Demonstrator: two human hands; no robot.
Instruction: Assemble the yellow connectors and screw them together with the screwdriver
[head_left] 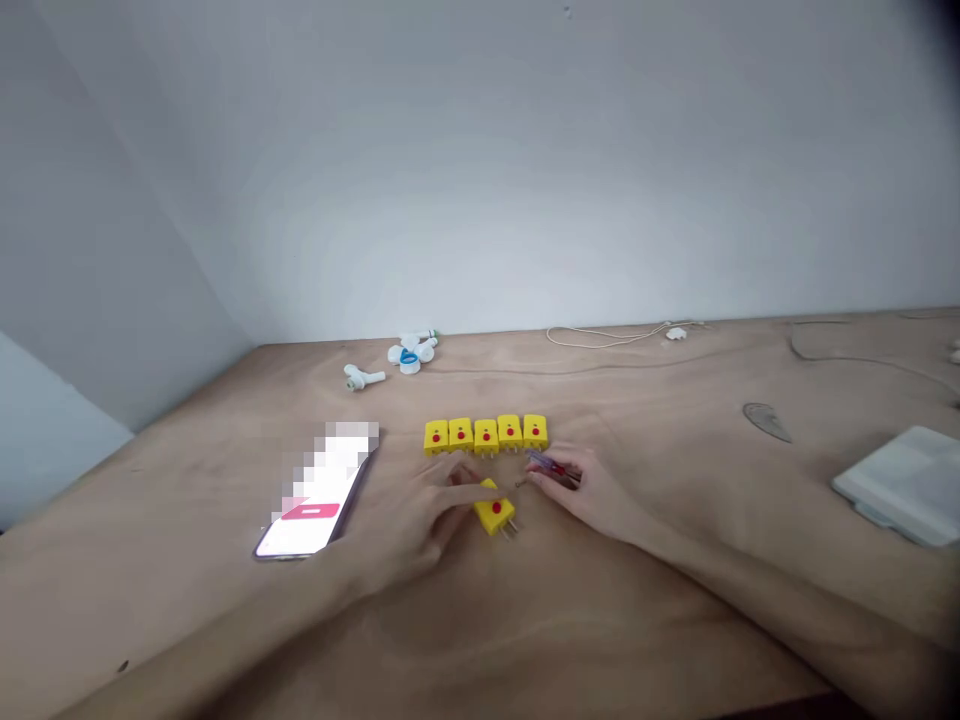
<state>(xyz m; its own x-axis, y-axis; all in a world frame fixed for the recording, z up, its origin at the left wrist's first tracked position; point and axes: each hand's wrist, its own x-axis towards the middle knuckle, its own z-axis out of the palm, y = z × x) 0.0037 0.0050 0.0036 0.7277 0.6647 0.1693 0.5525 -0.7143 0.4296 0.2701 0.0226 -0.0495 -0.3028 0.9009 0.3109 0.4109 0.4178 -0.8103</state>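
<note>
Head: left hand [420, 515] touches plug [493, 512], right [574, 490] holds screwdriver [547, 464].

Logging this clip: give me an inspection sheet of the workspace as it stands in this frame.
Surface: light wooden table top.
Job's things: five yellow connectors with red dots stand in a tight row; a loose yellow connector lies nearer, metal prongs pointing down-right.
Clutter: phone, screen pixelated; white plastic fittings, one with a blue ring; white flat case at right.
Hands: left hand has its fingers on the loose connector; right hand pinches a small screwdriver, tip near that connector.
Cables: white cord at the back; dark cord at right.
Surroundings: pale wall.
</note>
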